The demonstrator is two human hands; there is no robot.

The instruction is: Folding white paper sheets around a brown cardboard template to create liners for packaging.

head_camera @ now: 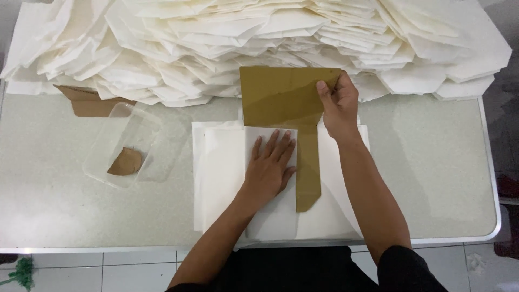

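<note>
Head view, from left to right: a clear plastic tray (116, 146) sits on the pale table (432, 178) at the left, with a small brown cardboard scrap (126, 162) lying inside it. Behind it, a brown cardboard piece (86, 101) pokes out from under the big heap of folded white paper (259, 38) that fills the back of the table.

Near the middle lies a stack of white paper sheets (219, 173), squared to the table's front edge. The left hand (269, 165) rests flat on a folded flap of the top sheet, fingers spread and pressing down, pinching nothing.

Just right of that hand lies the olive-brown cardboard template (289, 103), shaped like a T: a wide head toward the heap and a narrow stem running toward the person, so its long axis goes from far to near. The stem lies on the paper, touching the flap's right edge, just beside the left hand's fingertips.

The right hand (339, 105) grips the template's far right corner, thumb on top and fingers curled around the edge, pinching the card. From that grip the template stretches leftward and then down toward the body. The right hand is the one on the template; the left is near its stem but only on paper.
</note>
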